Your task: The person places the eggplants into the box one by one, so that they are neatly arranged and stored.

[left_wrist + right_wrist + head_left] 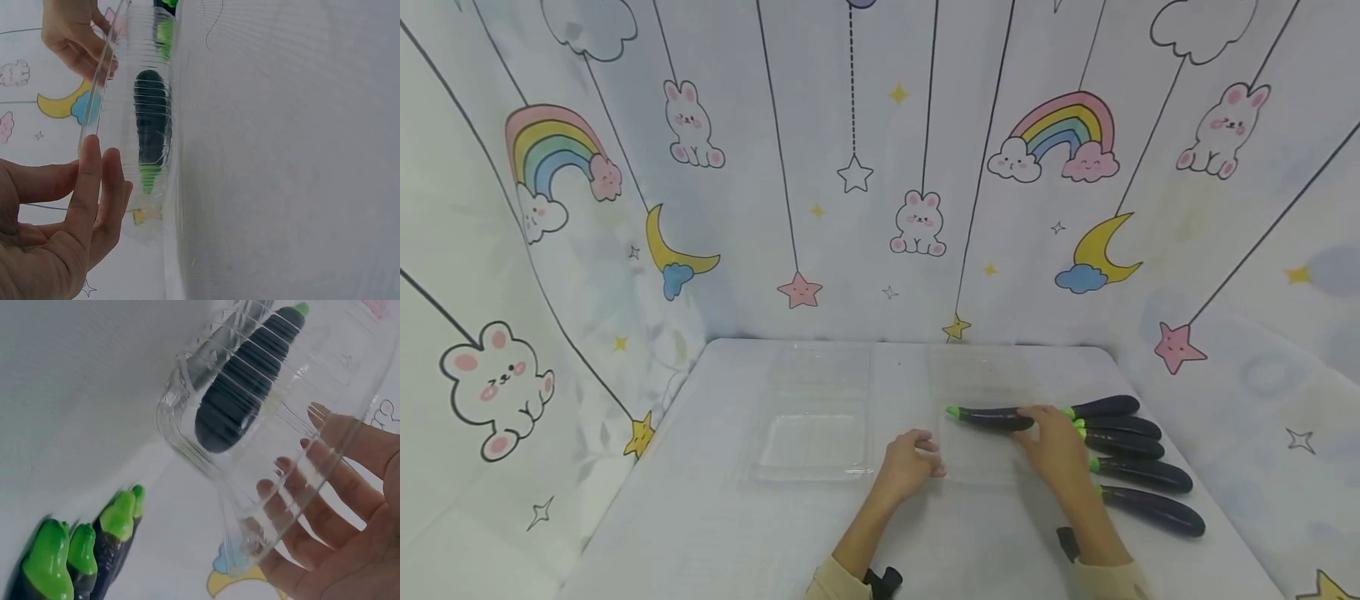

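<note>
A dark eggplant [992, 418] with a bright green stem end lies inside the right clear plastic clamshell box [275, 419]. My right hand [1051, 442] is at the right side of this box, close to the eggplant's thick end. In the right wrist view its fingers [306, 515] are spread and relaxed, seen through the clear wall, apart from the eggplant. At the box's left side is my left hand [912, 465], its fingers loosely bent. The left wrist view has its index fingertip [91, 147] right at the rim, with nothing gripped.
Several more eggplants [1142, 473] lie in a column on the table's right side, green ends pointing left. Another clear clamshell box [812, 477] stands open on the left of the white table [685, 467]. Behind hangs a patterned cloth [850, 233].
</note>
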Tool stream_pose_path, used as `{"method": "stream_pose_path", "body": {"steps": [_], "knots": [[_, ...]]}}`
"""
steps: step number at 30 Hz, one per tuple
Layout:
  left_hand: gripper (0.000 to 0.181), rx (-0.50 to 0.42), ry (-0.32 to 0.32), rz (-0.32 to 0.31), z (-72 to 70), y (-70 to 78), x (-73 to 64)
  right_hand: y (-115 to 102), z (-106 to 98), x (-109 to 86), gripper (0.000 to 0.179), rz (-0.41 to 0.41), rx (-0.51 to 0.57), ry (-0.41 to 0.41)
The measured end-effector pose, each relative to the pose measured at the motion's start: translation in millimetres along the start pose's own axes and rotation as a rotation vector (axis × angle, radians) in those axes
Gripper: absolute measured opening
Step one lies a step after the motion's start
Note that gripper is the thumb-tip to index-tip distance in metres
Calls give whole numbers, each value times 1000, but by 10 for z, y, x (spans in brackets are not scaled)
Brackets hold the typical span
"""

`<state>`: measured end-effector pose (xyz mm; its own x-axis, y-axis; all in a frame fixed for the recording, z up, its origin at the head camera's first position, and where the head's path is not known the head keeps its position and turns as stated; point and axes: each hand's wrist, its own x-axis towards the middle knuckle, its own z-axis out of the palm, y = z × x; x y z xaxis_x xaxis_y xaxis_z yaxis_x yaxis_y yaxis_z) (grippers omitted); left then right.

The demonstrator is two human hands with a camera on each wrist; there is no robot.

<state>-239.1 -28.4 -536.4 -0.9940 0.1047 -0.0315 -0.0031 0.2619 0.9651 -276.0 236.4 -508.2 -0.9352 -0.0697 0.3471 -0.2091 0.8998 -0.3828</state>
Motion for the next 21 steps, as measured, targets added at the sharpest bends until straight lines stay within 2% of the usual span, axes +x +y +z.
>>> {"method": "stream_pose_path", "body": {"steps": [13,21], "knots": [[49,5,4,5,-10,1,1,6,-171,-177,33,106,8,32],[49,21,7,2,1,25,-9,115,-237,-328,34,174,-7,31]]}}
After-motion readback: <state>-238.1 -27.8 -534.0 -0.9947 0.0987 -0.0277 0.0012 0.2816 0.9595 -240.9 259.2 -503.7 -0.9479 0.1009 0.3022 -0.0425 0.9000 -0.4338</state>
